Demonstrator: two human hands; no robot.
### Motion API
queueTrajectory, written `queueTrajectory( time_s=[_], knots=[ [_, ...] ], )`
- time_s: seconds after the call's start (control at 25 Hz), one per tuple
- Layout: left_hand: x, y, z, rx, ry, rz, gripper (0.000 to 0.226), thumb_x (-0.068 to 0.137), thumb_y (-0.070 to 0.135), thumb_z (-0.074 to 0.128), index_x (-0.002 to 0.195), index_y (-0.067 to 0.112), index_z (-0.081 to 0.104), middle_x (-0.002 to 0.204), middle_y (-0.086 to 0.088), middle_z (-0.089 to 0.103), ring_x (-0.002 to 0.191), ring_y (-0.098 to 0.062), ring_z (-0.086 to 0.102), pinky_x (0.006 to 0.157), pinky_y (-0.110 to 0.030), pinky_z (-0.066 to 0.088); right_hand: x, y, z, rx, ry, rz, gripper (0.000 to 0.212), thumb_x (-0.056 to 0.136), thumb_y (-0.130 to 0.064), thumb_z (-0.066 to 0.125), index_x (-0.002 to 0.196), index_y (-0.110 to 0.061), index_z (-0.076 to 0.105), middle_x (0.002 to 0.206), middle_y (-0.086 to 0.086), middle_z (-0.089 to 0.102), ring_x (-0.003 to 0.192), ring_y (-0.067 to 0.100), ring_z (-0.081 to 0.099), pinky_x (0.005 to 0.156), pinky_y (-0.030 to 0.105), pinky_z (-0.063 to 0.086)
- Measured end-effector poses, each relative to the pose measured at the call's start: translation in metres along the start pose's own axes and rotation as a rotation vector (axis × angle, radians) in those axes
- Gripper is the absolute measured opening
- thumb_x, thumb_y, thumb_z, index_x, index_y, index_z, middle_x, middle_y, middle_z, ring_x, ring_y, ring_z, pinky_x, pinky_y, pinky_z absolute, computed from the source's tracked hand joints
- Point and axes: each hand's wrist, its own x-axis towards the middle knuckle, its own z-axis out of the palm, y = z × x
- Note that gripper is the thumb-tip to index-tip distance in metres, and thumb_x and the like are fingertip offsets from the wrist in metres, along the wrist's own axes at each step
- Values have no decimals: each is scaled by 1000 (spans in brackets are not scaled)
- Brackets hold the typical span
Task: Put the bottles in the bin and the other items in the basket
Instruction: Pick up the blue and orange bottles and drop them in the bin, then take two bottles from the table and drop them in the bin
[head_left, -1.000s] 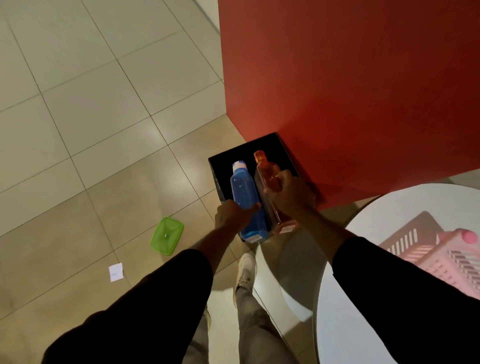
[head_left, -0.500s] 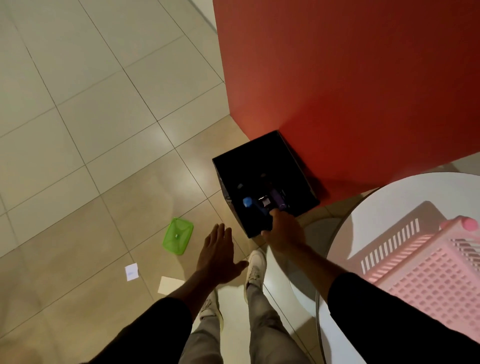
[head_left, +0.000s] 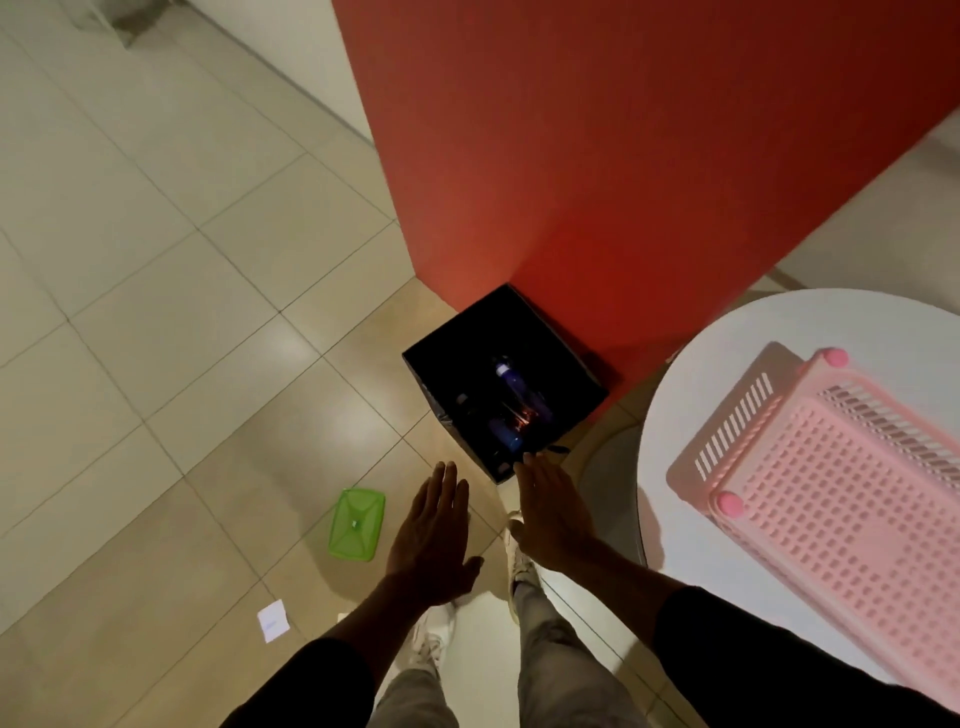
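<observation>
Since a second ago both bottles left the hands and dropped into the bin (head_left: 441, 358); the hands have pulled back, and the view now takes in more of the basket. Left hand (head_left: 431, 535) is empty, fingers flat, spread loosely, palm down, hovering in front of the bin's near corner. Right hand (head_left: 550, 509) is also empty, fingers straight and together, tips just at the bin's near rim, likely because it released last.

The bottles (head_left: 511, 395) lie inside the bin, bluish shapes with an orange glint between them; how many are there I cannot tell, it's dark inside. The bin sits on the floor against the foot of the red wall (head_left: 623, 156), probably parked there to stay clear of walking space.

Pink basket (head_left: 841, 488) stands on the white round table (head_left: 691, 379), right of the bin, well apart from both hands. It looks empty from here.

Green lid-like container (head_left: 357, 525) lies on the floor left of the bin, near the left hand. A white paper scrap (head_left: 273, 619) lies further from the bin than the container. Judging by the task, these non-bottle items go in the basket next; the left hand is the closer one for the green piece.
</observation>
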Motion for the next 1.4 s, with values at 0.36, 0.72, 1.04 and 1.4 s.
queueTrajectory(
  time_s=[0.36,0.72,1.04,1.4],
  knots=[
    [-62,-28,-26,177,106,474,111,94,72,45,166,-3,7,173,-27,-8,164,-41,-7,134,-52,5,-116,-78,34,191,265,390,90,95,-58,52,161,-7,19,170,15,17,159,32,12,129,45,14],
    [-112,6,9,366,92,756,114,90,78,46,167,1,12,175,-23,-10,161,-34,-18,128,-44,-21,-243,-126,99,283,360,735,91,99,-67,39,163,-8,14,172,14,12,159,29,9,127,40,6],
    [-173,77,57,492,48,998,113,91,85,33,169,10,0,172,-15,-26,154,-34,-31,116,-45,-31,-364,-155,166,446,481,1041,90,99,-70,33,164,-11,14,173,9,10,160,27,8,128,40,9],
    [-293,177,110,615,46,1171,110,91,79,44,166,2,23,175,-23,3,164,-40,4,130,-50,-2,-537,-189,271,519,610,1206,89,98,-69,36,163,-11,19,172,9,15,160,25,11,125,31,-2]
  ],
)
